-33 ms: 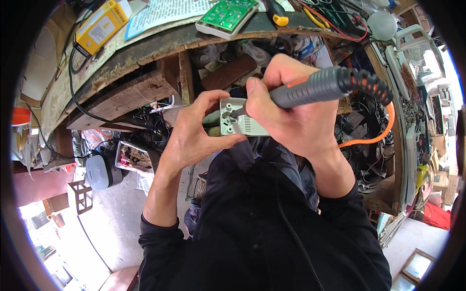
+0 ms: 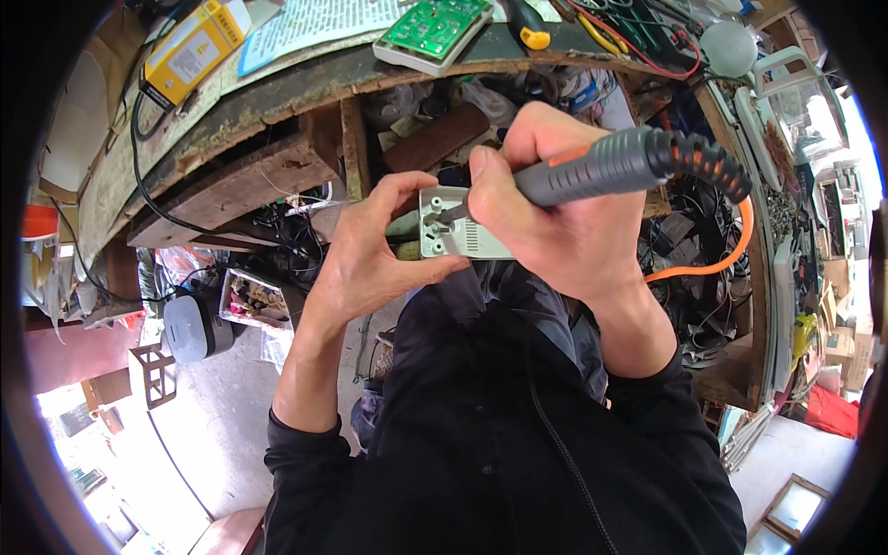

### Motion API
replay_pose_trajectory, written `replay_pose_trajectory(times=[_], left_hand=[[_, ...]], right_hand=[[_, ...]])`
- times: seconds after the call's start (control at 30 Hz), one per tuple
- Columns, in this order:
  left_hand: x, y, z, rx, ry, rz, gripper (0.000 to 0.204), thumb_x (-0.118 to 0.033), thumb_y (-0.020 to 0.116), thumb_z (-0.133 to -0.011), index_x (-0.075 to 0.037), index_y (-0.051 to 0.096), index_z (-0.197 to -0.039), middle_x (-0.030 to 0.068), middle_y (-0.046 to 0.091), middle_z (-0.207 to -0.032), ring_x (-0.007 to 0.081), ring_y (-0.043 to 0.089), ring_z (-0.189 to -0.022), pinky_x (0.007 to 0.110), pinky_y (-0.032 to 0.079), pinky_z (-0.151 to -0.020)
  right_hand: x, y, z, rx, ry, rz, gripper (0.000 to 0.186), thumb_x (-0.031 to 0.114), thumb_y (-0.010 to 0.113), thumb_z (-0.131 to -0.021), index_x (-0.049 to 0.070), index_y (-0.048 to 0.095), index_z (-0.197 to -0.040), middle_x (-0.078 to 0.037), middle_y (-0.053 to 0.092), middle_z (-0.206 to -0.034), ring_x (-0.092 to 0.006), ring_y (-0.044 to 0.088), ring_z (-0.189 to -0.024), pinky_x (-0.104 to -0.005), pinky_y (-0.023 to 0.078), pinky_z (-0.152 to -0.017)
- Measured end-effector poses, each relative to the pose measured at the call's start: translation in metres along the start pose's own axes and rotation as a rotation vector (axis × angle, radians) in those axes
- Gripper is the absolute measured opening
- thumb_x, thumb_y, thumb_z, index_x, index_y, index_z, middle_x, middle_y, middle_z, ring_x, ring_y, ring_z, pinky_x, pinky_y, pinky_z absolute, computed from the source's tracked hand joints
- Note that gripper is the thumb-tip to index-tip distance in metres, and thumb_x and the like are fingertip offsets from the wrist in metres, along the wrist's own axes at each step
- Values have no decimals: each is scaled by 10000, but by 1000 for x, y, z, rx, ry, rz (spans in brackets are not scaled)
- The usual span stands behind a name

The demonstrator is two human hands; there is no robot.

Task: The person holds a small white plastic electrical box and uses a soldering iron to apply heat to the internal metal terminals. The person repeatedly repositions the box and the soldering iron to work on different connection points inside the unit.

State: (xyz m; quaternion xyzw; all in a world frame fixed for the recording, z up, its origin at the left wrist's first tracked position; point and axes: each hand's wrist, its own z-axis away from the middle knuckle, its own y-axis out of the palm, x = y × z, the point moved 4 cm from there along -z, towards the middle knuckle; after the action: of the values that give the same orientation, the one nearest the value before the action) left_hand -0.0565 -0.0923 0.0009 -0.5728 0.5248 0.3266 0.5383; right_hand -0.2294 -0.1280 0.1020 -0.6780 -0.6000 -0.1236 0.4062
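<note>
In front of my lap, my left hand (image 2: 365,250) holds a small white plastic housing (image 2: 472,242) by its left end. The thumb lies along the lower edge and the fingers are at the upper one. Posts and a slotted vent show inside the housing. My right hand (image 2: 564,208) is wrapped round a corded hand tool (image 2: 592,168) with a ribbed grey handle, which resembles a soldering iron. Its dark tip reaches in among the posts at the housing's left end. My right hand hides the housing's right end and part of the tool's shaft.
On the bench (image 2: 305,97) ahead lie a green circuit board (image 2: 439,26) in a white case, a yellow box (image 2: 194,55) and a black-and-yellow handle (image 2: 529,32). An orange cord (image 2: 735,254) loops down right of my wrist. Clutter fills the shelf below, beside a wooden post (image 2: 354,148).
</note>
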Motion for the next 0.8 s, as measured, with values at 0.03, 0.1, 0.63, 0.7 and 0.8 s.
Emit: replay_pose_trajectory(times=[0.03, 0.1, 0.63, 0.7, 0.8], left_hand=[[0, 0, 0, -1, 6, -7, 766, -194, 969, -708, 7, 560, -1323, 137, 748, -1065, 174, 727, -939, 325, 587, -828], [1, 1, 0, 3, -29, 20, 765, -194, 969, -708, 7, 561, -1323, 134, 747, -1059, 172, 725, -933, 325, 585, -830], [4, 0, 1, -10, 11, -7, 781, -221, 978, -698, 6, 565, -1321, 134, 748, -1066, 170, 718, -941, 327, 579, -841], [4, 0, 1, -3, -8, 5, 779, -221, 978, -699, 8, 566, -1320, 135, 748, -1067, 170, 718, -944, 328, 579, -842], [5, 0, 1, -2, -4, 5, 779, -221, 977, -699, 10, 566, -1319, 136, 747, -1069, 172, 717, -950, 328, 578, -847]], right_hand=[[0, 0, 0, -10, 8, -6, 298, -15, 745, -840, 21, 522, -645, 13, 481, -581, -39, 400, -507, -263, 291, -455], [-2, 2, 1, -9, 12, -4, 301, -11, 746, -841, 24, 518, -649, 17, 474, -579, -39, 393, -508, -263, 288, -455], [-2, 1, 0, 3, 41, -16, 296, -1, 741, -853, 30, 522, -656, 31, 461, -571, -34, 385, -517, -264, 283, -454], [-1, 0, 0, 9, 45, -11, 296, -3, 739, -855, 30, 521, -658, 31, 461, -572, -33, 385, -518, -263, 283, -454], [-3, 0, 1, 12, 24, 6, 298, -4, 738, -855, 30, 516, -658, 32, 462, -576, -32, 384, -520, -262, 283, -455]])
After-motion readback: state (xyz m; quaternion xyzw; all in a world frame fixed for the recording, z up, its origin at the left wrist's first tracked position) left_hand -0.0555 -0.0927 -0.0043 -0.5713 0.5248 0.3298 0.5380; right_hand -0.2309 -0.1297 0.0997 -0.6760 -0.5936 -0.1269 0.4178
